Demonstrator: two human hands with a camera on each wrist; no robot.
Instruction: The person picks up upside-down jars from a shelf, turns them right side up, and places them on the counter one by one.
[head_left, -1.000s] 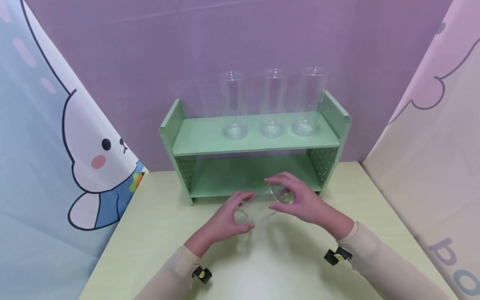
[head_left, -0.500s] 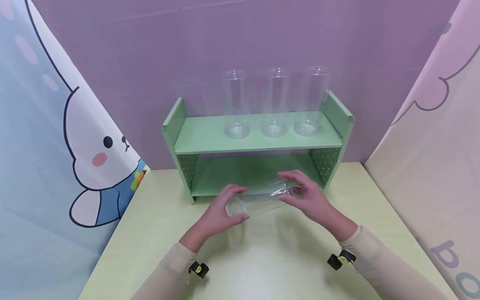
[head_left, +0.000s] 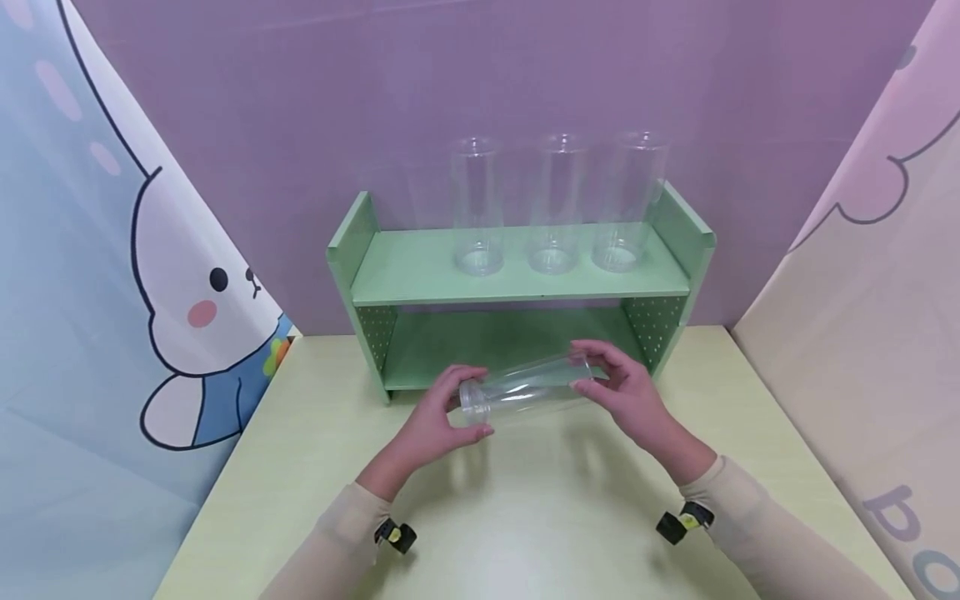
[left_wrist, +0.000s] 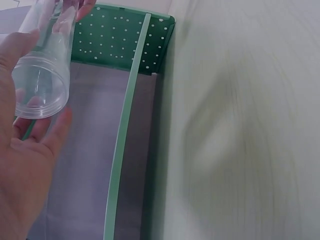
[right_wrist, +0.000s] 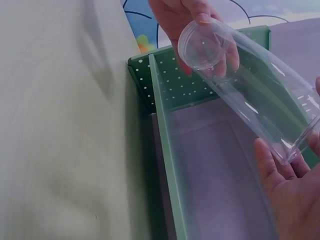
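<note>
A tall clear plastic cup (head_left: 528,387) is held lying nearly sideways above the table, in front of the green shelf (head_left: 525,287). My left hand (head_left: 433,427) grips its narrower, ridged end between thumb and fingers. At the wider end my right hand (head_left: 628,398) holds the cup, fingers behind and thumb in front. The left wrist view has the round ridged end of the cup (left_wrist: 42,85) facing the camera. From the right wrist, the cup (right_wrist: 250,90) slants down toward the right hand (right_wrist: 295,192).
On the shelf's upper board stand three similar clear cups, a left one (head_left: 477,208), a middle one (head_left: 555,208) and a right one (head_left: 628,208). The lower board (head_left: 502,337) lies just behind the hands. Printed cloths (head_left: 202,250) flank the pale table (head_left: 525,517).
The cup has swung from tilted toward me to nearly level across the view. My right hand has moved right, my left hand slightly left and up.
</note>
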